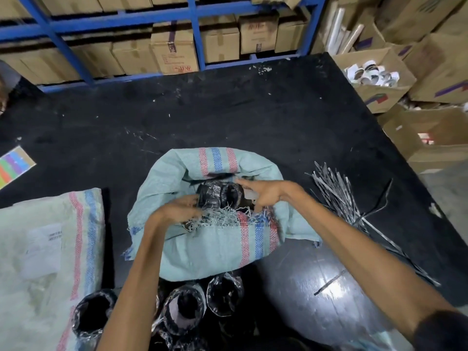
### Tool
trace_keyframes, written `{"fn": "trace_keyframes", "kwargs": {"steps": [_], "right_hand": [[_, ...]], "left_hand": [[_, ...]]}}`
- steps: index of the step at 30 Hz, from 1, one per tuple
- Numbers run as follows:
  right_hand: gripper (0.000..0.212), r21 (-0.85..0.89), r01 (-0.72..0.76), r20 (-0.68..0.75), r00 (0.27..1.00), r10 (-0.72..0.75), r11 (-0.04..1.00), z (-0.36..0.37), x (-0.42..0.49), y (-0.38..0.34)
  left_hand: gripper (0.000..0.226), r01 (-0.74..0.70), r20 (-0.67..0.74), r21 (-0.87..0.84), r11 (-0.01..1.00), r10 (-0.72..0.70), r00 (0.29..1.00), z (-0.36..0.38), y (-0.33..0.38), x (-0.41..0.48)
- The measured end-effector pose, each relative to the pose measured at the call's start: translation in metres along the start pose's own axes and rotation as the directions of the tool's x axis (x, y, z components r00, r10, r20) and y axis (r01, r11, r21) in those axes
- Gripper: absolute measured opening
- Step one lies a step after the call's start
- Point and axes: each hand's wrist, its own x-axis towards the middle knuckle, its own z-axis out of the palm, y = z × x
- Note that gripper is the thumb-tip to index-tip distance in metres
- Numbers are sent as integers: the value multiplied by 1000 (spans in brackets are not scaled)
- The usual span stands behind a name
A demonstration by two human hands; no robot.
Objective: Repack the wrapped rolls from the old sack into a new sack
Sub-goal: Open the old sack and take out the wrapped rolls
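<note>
A worker's two hands meet at the mouth of the open sack (210, 247) on the black table (253, 117); we take this frayed-rimmed sack for the old one, though nothing marks it so; a second sack (50, 249) lies flat, well to the left. The wrapped rolls (215, 196) sit inside the mouth with their ends turned up toward us; their long axis runs down into the sack and away from the hands; any pull, we judge, must follow that line, up and toward the person. The left hand (177, 211) is the nearer, at the end of the closest roll, fingers curled toward it; blur keeps us from saying whether they grip. The right hand (263, 196) reaches over the rolls from the right, fingers spread and mostly straight, holding nothing we can make out. More rolls (182, 310) stand on end just below the sack, close to the person; a bundle of straps (336, 198) lies to the right.
</note>
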Motion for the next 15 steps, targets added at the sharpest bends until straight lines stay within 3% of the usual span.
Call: {"fn": "trace_keyframes", "kwargs": {"steps": [3,5,7,9,11,13,15], "right_hand": [[92,145,-43,41,998,37,988,-24,2,-2],[81,65,-70,-35,997,72,995,-28,8,-4],[80,-208,-89,-142,988,60,974,-22,15,-8],[73,-364,-88,-206,978,12,927,-12,23,-11],[66,-401,-85,-232,973,-11,912,-4,27,-14],[73,-370,-109,-210,977,32,923,2,32,-12],[79,-352,-121,-186,981,57,928,9,35,-10]], "left_hand": [[22,-38,-192,-150,988,8,981,-10,19,15],[21,-18,-284,-168,986,-31,958,-5,24,40],[40,42,-259,-81,996,-62,964,5,27,60],[52,98,-189,-6,995,-97,977,14,27,76],[89,158,-141,-20,987,-159,977,18,19,90],[128,177,-99,-80,981,-184,978,19,-4,117],[139,160,-68,-129,979,-169,983,21,-42,158]]}}
